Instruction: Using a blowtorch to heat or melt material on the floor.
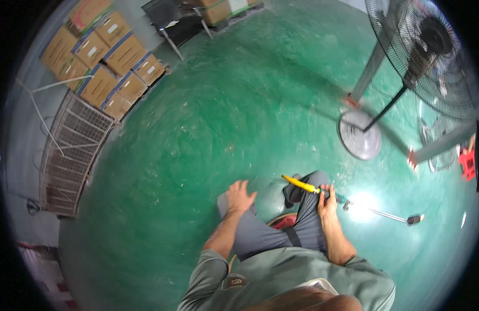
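Observation:
My left hand (pixel 240 197) rests on my left knee with its fingers spread, and it holds nothing. Over my right thigh, my right hand (pixel 328 203) is wrapped round a long wand-like tool (pixel 382 213). A yellow ribbed hose or sleeve (pixel 300 183) runs from the tool's near end toward the left, past the knee. Beyond the grip come a teal section and a thin metal rod, which reaches right to a small dark head (pixel 415 220). The tool's exact kind I cannot tell. Between my legs shows a red thing (pixel 283 221), partly hidden by my thighs.
A standing fan (pixel 359 136) with a round base is at the right, beside grey posts (pixel 371 70). Stacked cartons (pixel 102 85) and a metal rack (pixel 74 155) line the left. A black chair (pixel 172 23) stands at the back, and a red stool (pixel 468 165) far right.

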A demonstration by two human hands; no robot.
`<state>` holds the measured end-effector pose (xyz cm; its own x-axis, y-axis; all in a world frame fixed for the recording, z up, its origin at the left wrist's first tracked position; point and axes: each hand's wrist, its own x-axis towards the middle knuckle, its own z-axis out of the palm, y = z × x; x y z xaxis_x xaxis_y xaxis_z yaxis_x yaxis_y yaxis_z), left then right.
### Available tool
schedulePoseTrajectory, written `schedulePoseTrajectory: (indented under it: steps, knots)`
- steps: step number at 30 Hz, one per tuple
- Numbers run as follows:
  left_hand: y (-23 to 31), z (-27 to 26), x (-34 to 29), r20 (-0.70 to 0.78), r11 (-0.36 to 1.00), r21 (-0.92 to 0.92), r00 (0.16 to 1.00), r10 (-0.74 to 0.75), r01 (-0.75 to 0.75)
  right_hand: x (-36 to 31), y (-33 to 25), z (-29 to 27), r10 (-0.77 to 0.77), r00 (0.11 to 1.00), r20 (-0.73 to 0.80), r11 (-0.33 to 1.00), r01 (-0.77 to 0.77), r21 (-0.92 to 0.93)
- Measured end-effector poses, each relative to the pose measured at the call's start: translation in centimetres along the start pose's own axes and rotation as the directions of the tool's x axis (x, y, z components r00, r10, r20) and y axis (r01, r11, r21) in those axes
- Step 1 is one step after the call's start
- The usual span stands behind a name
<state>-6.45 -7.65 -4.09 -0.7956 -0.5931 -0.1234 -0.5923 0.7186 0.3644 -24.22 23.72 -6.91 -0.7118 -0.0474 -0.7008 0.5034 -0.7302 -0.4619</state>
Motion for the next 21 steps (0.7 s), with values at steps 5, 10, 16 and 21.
schedulePoseTrajectory:
  steps: [5,10,16,21]
  knots:
    - [16.0,1.7,-1.0,-0.285,0.787,-0.290,0.835,0.471,-0.544,0.7,-0.6,-0.7,-0.050,0.999,0.001,0.999,0.050,-0.006]
    - [23.2,6.7,-3.2,-0.163,0.825,-0.267,0.867,0.471,-0.499,-0.1,-0.5,-0.1,-0.011,0.998,0.055,0.995,0.005,0.102]
    - [24.3,7.1,-2.5,-0.011,0.805,-0.408,0.884,0.467,-0.430,0.1,-1.6,-1.2,0.030,0.999,0.044,0.993,-0.035,0.114]
    - [24.8,7.6,-1.4,-0.061,0.791,-0.386,0.868,0.492,-0.475,0.2,-2.8,-2.0,0.140,0.987,0.075,0.990,-0.138,-0.033]
